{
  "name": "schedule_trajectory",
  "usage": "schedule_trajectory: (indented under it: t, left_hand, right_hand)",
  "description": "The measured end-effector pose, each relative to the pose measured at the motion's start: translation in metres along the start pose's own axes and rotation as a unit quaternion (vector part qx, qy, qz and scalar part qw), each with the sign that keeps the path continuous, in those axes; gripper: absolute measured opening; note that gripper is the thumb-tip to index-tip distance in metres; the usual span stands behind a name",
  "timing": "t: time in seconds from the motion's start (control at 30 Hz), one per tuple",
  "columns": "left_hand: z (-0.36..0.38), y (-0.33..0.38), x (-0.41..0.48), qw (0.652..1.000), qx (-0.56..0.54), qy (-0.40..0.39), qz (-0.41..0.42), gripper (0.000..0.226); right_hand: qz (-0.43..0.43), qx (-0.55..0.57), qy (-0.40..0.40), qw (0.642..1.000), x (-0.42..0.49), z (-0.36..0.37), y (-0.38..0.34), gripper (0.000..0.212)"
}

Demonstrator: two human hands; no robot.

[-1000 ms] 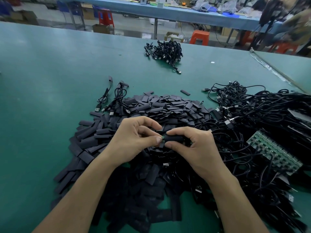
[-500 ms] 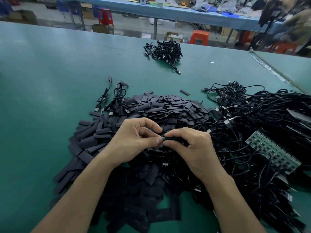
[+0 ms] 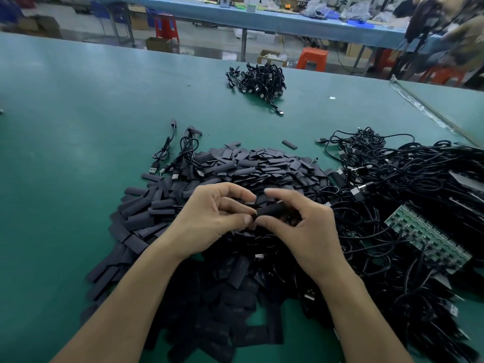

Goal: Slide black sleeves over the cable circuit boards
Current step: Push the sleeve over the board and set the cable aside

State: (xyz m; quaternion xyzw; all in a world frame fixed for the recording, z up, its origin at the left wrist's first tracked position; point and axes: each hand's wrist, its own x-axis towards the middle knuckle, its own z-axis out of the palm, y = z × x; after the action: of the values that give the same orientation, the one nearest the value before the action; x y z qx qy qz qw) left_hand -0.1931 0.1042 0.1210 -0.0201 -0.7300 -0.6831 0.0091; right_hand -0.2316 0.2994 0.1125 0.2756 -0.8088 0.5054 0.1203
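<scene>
An open brown cardboard box (image 3: 272, 57) on the floor beyond holds something too small to tell. The green matte table (image 3: 78, 121) carries a heap of flat black sleeves (image 3: 262, 166) and tangled black cables (image 3: 419, 174). Above the heap, the left hand (image 3: 209, 218) pinches one end of a black tubular sleeve (image 3: 271, 212), while the right hand (image 3: 306, 229) curls round the other end.

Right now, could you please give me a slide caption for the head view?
Left hand and right hand pinch a black sleeve above a sleeve heap on a green table, beside tangled cables.
</scene>
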Motion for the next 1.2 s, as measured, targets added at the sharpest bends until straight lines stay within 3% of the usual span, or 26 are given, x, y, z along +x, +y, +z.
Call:
schedule_trajectory:
  t: [0.17, 0.57, 0.8, 0.87, 1.0, 1.2]
  left_hand:
    - [0.002, -0.002, 0.002, 0.999, -0.001, 0.035, 0.002, 0.029]
    - [0.003, -0.007, 0.003, 0.998, 0.009, 0.069, 0.012, 0.035]
    - [0.003, -0.005, 0.002, 0.997, -0.001, 0.066, 0.030, 0.033]
    - [0.004, -0.003, 0.001, 0.995, 0.036, 0.073, 0.065, 0.028]
    - [0.004, -0.004, 0.000, 0.952, 0.260, 0.108, 0.117, 0.006]
    - [0.011, -0.002, -0.001, 0.949, 0.282, 0.089, 0.107, 0.001]
  right_hand:
    - [0.066, 0.069, 0.085, 0.992, 0.001, 0.000, 0.003, 0.031]
    - [0.071, 0.090, 0.013, 0.993, -0.001, 0.003, 0.000, 0.034]
    - [0.094, 0.129, 0.045, 0.986, 0.002, -0.001, 0.001, 0.017]
    - [0.098, 0.142, 0.048, 0.984, 0.004, -0.003, 0.001, 0.018]
    - [0.092, 0.170, 0.089, 0.977, 0.005, -0.006, -0.001, 0.015]
    - [0.099, 0.156, 0.108, 0.977, 0.003, -0.004, -0.001, 0.014]
